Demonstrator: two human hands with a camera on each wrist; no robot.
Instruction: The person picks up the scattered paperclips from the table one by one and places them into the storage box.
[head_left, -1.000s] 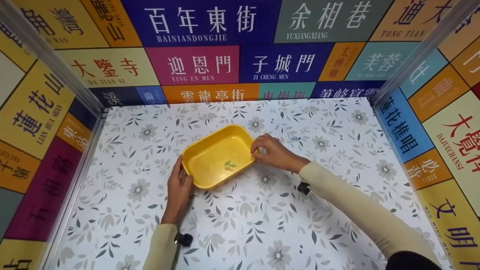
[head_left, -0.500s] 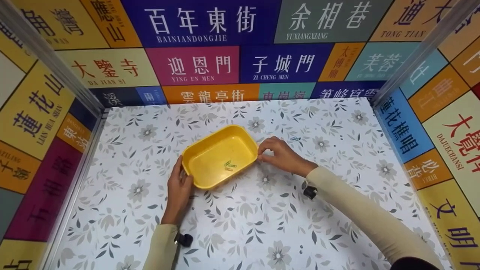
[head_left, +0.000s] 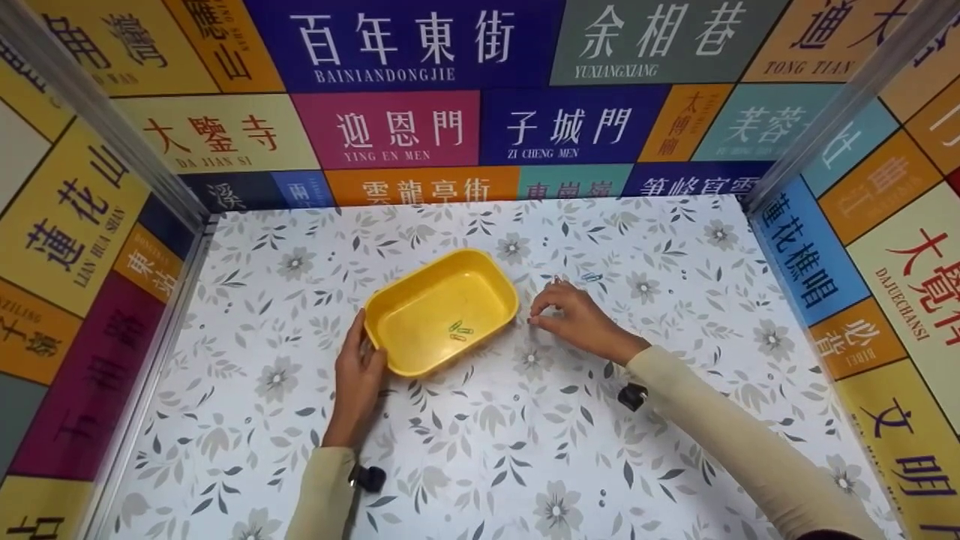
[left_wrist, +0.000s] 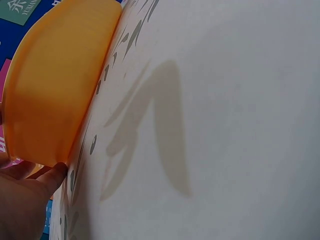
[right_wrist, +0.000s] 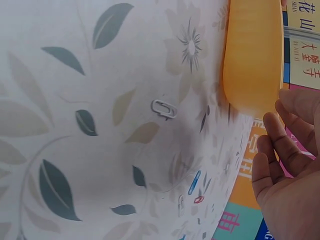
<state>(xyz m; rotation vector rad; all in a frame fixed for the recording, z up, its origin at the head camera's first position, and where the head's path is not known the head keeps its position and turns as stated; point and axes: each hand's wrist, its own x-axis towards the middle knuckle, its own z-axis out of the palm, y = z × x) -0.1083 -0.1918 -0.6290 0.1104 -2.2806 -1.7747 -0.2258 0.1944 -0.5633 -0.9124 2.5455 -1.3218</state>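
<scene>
A shallow yellow plastic box [head_left: 491,300] lies slanted on the table, with several paper clips [head_left: 457,331] on its floor. My left hand [head_left: 358,375] grips its left end, fingers along the outer wall and thumb at the near corner; the left wrist view shows the fingertips against the box [left_wrist: 55,85]. Just right of the box, apart from it, my right hand [head_left: 581,321] hovers over the table with thumb and fingers loosely bent. Nothing shows between its fingers [right_wrist: 280,142]. A whitish paper clip [right_wrist: 164,109] lies on the table near that hand.
More loose clips lie beyond the right hand, among them a blue paper clip [right_wrist: 194,182] and a red paper clip [right_wrist: 199,199]. A flower-patterned cover [head_left: 450,450] spans the table. Colourful sign-covered walls [head_left: 405,127] enclose the back and both sides.
My right hand has drawn away from the box's right rim, moving right and slightly toward me. The left hand, the box and the clips inside look unmoved.
</scene>
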